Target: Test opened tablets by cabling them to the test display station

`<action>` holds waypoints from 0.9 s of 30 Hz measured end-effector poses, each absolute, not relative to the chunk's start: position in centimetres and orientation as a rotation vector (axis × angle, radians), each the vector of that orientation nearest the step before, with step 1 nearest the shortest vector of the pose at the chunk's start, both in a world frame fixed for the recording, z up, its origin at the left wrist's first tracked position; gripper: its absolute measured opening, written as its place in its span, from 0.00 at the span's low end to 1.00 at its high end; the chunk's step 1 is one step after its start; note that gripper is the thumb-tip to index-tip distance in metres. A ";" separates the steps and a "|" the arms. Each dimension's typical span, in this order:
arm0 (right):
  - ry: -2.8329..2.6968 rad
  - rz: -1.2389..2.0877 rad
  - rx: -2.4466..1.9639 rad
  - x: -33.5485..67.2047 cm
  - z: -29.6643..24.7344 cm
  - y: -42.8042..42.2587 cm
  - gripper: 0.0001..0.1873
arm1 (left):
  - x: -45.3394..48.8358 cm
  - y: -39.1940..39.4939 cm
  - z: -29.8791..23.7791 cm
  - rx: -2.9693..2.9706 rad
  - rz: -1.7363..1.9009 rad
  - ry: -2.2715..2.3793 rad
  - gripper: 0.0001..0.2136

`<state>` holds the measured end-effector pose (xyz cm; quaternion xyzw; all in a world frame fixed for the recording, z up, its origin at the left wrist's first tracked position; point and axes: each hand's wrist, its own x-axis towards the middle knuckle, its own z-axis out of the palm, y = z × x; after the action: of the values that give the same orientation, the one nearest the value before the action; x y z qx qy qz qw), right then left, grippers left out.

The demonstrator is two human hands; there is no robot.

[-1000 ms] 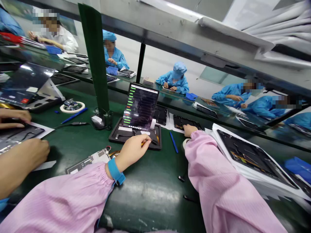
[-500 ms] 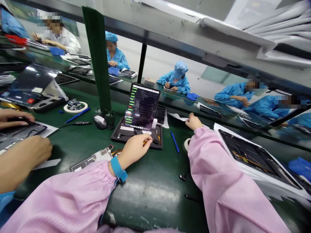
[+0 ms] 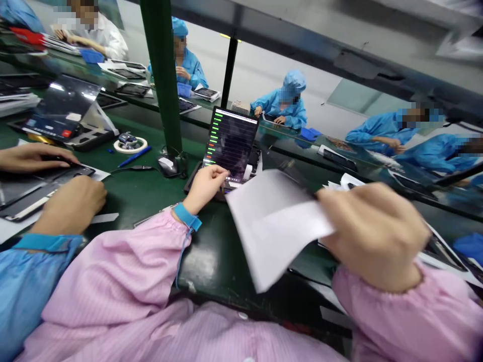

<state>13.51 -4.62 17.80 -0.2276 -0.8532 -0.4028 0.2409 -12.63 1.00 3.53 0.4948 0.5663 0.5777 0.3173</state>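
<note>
My right hand (image 3: 373, 231), smeared by motion, grips a white paper sheet (image 3: 279, 226) by its right edge. The sheet hangs curved over the bench in front of me. At the foot of an upright tablet screen (image 3: 231, 143), my left hand (image 3: 204, 186) has its fingertips pinched together; what they hold is too small to name. Rows of green and red text are lit on the screen. A black tray (image 3: 192, 178) sits under it, partly hidden by my left hand and the sheet. My left forearm covers most of a flat device part on the bench.
At left, a co-worker's hands (image 3: 77, 201) rest on an opened tablet. A mouse (image 3: 168, 165), blue pen (image 3: 135, 157) and tape roll (image 3: 144, 146) lie beyond. A green post (image 3: 160, 75) rises behind the mouse. A blue bin (image 3: 470, 249) stands at right. Several people sit opposite.
My right hand has drawn the paper sheet from the back of the bench toward me and lifted it. My left hand has shifted up to the screen's lower edge. The view has also shifted.
</note>
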 end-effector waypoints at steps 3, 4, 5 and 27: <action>-2.699 -0.906 -0.314 12.4 14.3 -8.1 0.08 | -13.6 1.0 4.1 1.215 1.617 1.477 0.10; -2.779 -0.859 -0.263 12.2 12.7 -8.8 0.10 | -13.8 0.9 4.3 1.200 1.637 1.467 0.10; -2.832 -0.823 -0.234 12.1 11.1 -9.3 0.12 | -14.0 0.8 4.5 1.186 1.648 1.459 0.10; -2.465 0.737 -1.027 10.7 -0.5 -2.9 0.05 | -8.4 -2.6 2.8 1.603 0.201 1.266 0.07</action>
<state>10.72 -2.88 -0.49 -0.3644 -0.8745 0.2615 0.1847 -8.43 -2.56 2.76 0.6681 0.5277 0.0838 0.5177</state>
